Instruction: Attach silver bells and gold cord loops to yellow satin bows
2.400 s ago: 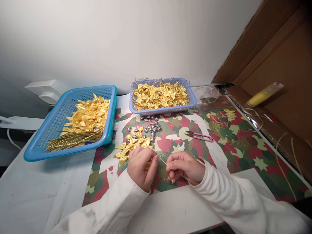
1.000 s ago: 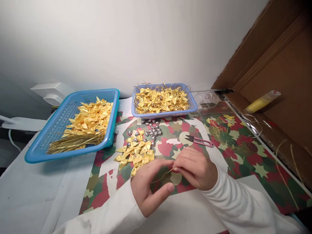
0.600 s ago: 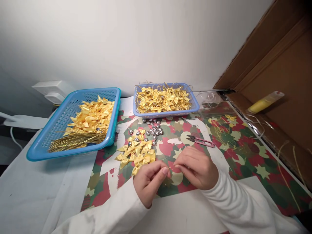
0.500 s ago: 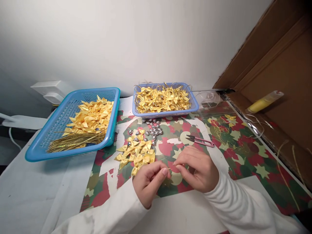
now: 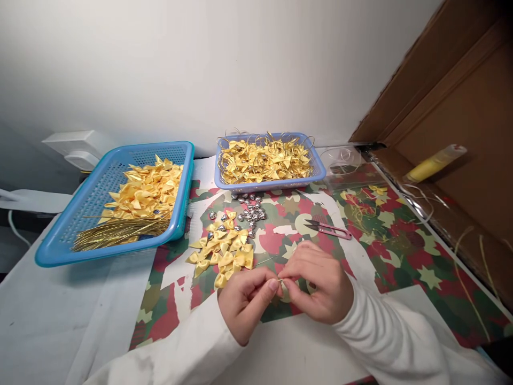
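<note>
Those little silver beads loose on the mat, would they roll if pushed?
The silver beads look rounded and shiny, so they would probably roll and scatter. They are small, so likely light and fiddly to pinch.

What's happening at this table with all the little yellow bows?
A person in white sleeves has both hands together over the patterned mat. The left hand and right hand pinch a thin gold thread between their fingertips. Just beyond them lie a loose pile of yellow bows, silver beads and pink snips. A big blue basket holds more bows and gold strands, and a smaller basket holds bows with wire loops.
</note>
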A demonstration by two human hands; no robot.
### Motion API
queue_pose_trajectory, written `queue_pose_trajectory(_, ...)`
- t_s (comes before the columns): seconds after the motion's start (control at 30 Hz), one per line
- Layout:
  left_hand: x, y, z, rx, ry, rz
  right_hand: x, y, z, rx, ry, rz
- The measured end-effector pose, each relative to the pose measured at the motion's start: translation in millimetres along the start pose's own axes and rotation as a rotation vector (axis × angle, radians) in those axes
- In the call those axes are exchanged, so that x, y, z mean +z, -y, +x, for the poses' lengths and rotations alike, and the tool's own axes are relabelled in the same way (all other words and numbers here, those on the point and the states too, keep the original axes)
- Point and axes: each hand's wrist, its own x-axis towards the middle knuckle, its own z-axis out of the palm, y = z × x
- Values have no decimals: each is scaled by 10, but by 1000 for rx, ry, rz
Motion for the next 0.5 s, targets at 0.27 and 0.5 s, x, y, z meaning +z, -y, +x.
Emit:
queue_pose_trajectory(0.27,2,4,-3,-7,9,22,2,10,1,-25,-1,-55)
queue_pose_trajectory(0.5,-24,24,-20,50,-39,53,-70,2,1,192,6,2)
